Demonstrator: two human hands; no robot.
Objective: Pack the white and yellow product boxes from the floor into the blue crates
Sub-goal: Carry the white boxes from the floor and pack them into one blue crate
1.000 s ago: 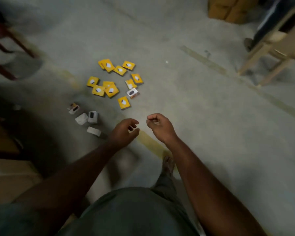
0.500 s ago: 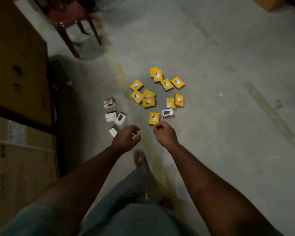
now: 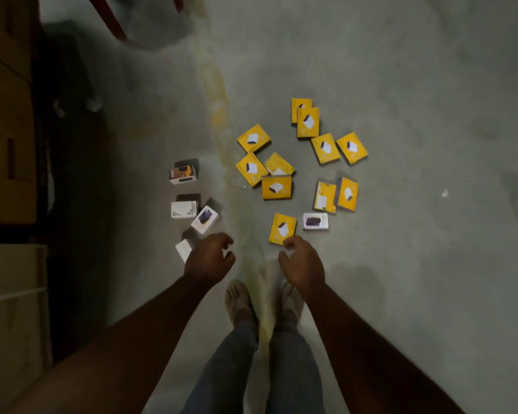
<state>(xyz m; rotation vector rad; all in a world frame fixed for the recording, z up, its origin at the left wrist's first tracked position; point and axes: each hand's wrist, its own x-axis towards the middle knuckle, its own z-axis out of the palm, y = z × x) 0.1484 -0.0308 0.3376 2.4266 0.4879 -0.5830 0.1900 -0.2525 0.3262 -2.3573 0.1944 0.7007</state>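
Several yellow product boxes (image 3: 276, 187) lie scattered flat on the concrete floor ahead of me. The nearest yellow box (image 3: 282, 228) sits just beyond the fingertips of my right hand (image 3: 302, 264), which is empty with loosely curled fingers. A small white box (image 3: 315, 221) lies beside it. To the left is a cluster of white boxes (image 3: 184, 209); one white box (image 3: 183, 249) is partly hidden by my left hand (image 3: 208, 258), which hangs above it, empty and fingers apart. No blue crate is in view.
Brown cardboard cartons (image 3: 9, 109) are stacked along the left edge, with a dark gap beside them. A red chair leg (image 3: 108, 19) shows at the top. My two feet (image 3: 240, 303) stand on a faded yellow floor line (image 3: 216, 94). Bare concrete lies to the right.
The view has swung down and closer to the boxes. Both hands have dropped toward them, the right nearing the closest yellow box, the left over the white boxes. Fingers have loosened.
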